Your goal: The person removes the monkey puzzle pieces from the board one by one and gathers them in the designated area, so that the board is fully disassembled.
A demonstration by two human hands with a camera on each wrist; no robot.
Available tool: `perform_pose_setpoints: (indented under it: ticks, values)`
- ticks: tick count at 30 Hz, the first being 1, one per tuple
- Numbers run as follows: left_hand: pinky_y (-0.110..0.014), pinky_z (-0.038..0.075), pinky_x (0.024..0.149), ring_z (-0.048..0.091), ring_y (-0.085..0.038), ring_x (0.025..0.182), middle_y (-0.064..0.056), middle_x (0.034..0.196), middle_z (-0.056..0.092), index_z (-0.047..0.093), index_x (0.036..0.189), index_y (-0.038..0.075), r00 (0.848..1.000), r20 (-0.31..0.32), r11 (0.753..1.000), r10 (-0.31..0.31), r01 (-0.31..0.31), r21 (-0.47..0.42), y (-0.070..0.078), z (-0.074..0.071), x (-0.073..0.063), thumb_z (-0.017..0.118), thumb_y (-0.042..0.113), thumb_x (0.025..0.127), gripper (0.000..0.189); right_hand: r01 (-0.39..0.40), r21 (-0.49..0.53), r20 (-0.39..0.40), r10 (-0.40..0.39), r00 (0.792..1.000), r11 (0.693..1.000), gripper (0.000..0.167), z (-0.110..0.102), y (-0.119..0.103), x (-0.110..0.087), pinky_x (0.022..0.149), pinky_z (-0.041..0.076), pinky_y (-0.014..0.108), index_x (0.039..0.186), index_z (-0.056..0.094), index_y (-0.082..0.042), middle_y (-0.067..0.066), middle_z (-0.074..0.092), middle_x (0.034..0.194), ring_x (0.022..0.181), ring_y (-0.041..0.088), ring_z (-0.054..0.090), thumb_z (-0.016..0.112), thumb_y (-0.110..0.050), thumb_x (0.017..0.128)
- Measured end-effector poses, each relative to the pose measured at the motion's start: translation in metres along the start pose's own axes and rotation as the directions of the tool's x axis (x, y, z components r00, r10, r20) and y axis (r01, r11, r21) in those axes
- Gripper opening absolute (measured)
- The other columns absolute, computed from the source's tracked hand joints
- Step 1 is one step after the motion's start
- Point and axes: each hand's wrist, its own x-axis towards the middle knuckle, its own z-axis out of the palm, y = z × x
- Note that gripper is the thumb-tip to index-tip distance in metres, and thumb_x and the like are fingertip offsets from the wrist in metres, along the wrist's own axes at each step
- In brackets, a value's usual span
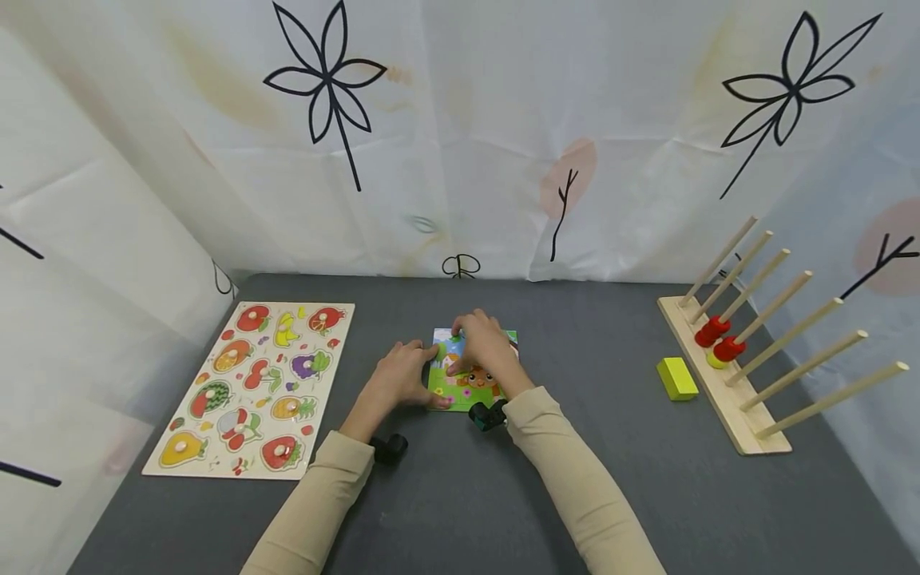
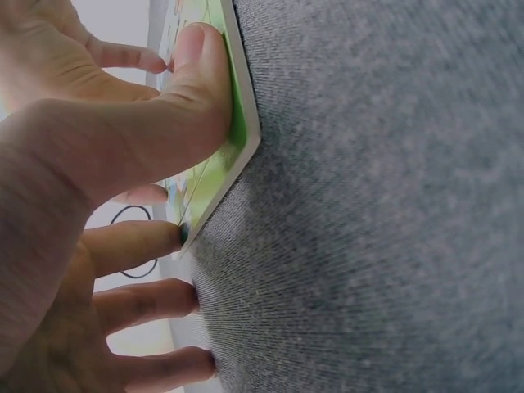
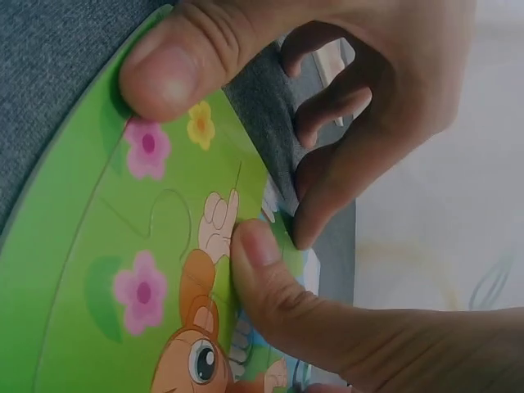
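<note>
Square, flat green-blue jigsaw board: my left hand touches it, unclenched; my right hand grasp, I cannot tell.

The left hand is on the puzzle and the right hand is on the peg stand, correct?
No: the right hand is on the puzzle too, not the peg stand, as the head view shows. The left hand is on the puzzle.

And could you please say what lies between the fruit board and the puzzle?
The left hand, with grey tabletop around it, in the head view.
</note>
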Motion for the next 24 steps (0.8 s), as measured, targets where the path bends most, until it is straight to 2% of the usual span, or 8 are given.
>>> perform_pose_setpoints:
  ticks: [4,8,11,14,17,24]
  values:
    - [-0.06,0.049,0.107,0.053,-0.05,0.132,-0.022,0.139,0.06,0.055,0.147,0.006,1.0,0.006,1.0,-0.006,0.006,-0.018,-0.0005,0.0013,0.0008,0.091,0.055,0.07,0.098,0.011,-0.028,0.017,-0.01,1.0,1.0,0.065,-0.0001,0.0011,0.0015,0.102,0.05,0.057,0.126,0.067,-0.017,0.016,0.052,0.144,0.132,0.041,0.05,0.095,-0.036,0.07]
    - [-0.06,0.052,0.102,0.054,-0.049,0.131,-0.021,0.14,0.059,0.055,0.148,0.008,1.0,0.009,1.0,-0.014,0.014,-0.012,-0.0027,0.0037,0.0026,0.091,0.057,0.068,0.101,0.009,0.015,0.072,-0.01,0.997,1.0,0.04,0.0001,0.0049,0.003,0.1,0.05,0.056,0.105,0.073,-0.017,0.018,0.044,0.147,0.132,0.04,0.044,0.093,-0.035,0.074]
    - [-0.06,0.053,0.101,0.054,-0.049,0.132,-0.02,0.141,0.059,0.055,0.148,0.009,1.0,0.006,1.0,-0.021,0.021,-0.008,-0.0036,0.0046,0.0037,0.091,0.059,0.067,0.102,0.014,0.048,0.08,-0.018,0.997,0.999,0.036,-0.0002,0.0063,0.0028,0.095,0.05,0.054,0.1,0.073,-0.018,0.019,0.041,0.147,0.127,0.039,0.042,0.092,-0.035,0.075]
    - [-0.06,0.051,0.104,0.053,-0.049,0.133,-0.021,0.142,0.059,0.055,0.148,0.009,1.0,0.007,1.0,-0.019,0.019,-0.012,-0.0033,0.0043,0.0039,0.09,0.059,0.068,0.101,0.019,0.062,0.055,-0.022,0.998,0.998,0.051,-0.0002,0.0064,0.0013,0.093,0.051,0.054,0.115,0.067,-0.02,0.018,0.041,0.145,0.123,0.038,0.042,0.093,-0.034,0.074]
    - [-0.061,0.049,0.106,0.053,-0.05,0.134,-0.022,0.142,0.058,0.055,0.148,0.008,1.0,0.009,1.0,-0.012,0.012,-0.014,-0.0026,0.003,0.003,0.09,0.059,0.068,0.102,0.027,0.039,0.027,-0.028,0.999,0.999,0.063,0.0004,0.0054,-0.0013,0.094,0.052,0.057,0.127,0.065,-0.021,0.017,0.042,0.148,0.126,0.04,0.045,0.094,-0.035,0.072]
    - [-0.06,0.042,0.114,0.054,-0.048,0.135,-0.023,0.142,0.059,0.055,0.148,0.006,1.0,0.011,1.0,-0.001,0.002,-0.023,-0.0028,0.0036,0.0027,0.09,0.059,0.068,0.102,0.088,-0.13,0.021,-0.086,0.996,0.988,0.069,0.0002,0.001,-0.0067,0.1,0.053,0.059,0.138,0.064,-0.025,0.016,0.049,0.149,0.135,0.045,0.049,0.09,-0.041,0.076]
